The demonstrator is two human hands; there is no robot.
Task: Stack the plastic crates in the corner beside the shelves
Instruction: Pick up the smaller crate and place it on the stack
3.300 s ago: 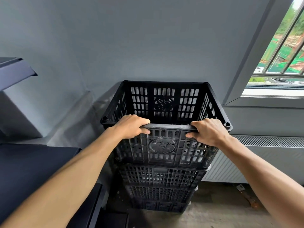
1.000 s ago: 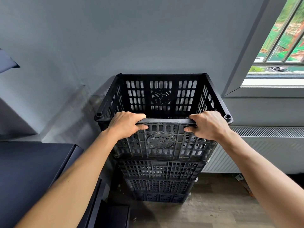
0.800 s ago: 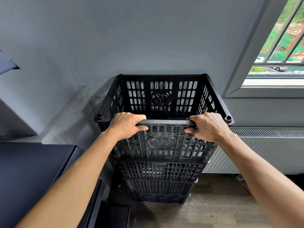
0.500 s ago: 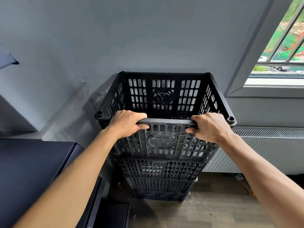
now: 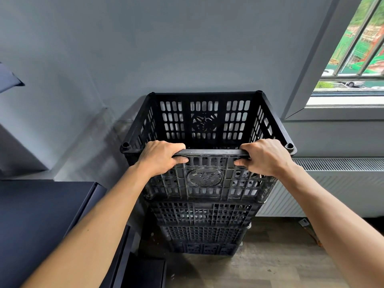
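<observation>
A black slotted plastic crate (image 5: 204,121) sits on top of a stack of black crates (image 5: 204,225) against the grey wall. My left hand (image 5: 161,157) grips the left part of the top crate's near rim. My right hand (image 5: 266,157) grips the right part of the same rim. Fingers of both hands curl inside, thumbs on the outer face. The top crate looks empty and stands roughly level on the stack.
Dark shelves (image 5: 41,225) stand to the left, close to the stack, with an upper shelf corner (image 5: 10,81) at the left edge. A white radiator (image 5: 336,188) runs along the wall on the right under a barred window (image 5: 357,50). Wooden floor (image 5: 270,267) lies below.
The view has shifted slightly and the top crate has settled a touch toward the wall. Both hands keep the same hold on the near rim.
</observation>
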